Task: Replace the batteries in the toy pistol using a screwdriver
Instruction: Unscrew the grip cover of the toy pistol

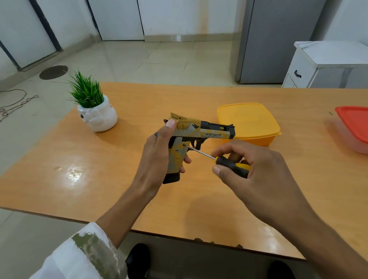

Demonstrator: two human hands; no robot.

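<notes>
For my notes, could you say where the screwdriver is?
Head view, centre: the right hand holds the screwdriver, its tip against the toy pistol grip.

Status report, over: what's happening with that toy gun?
Left hand grips toy pistol. Right hand holds screwdriver, tip at the pistol's grip. Nothing blocking.

likely a home kitchen: fridge point(277, 37), lidded tubs point(247, 121).
</notes>
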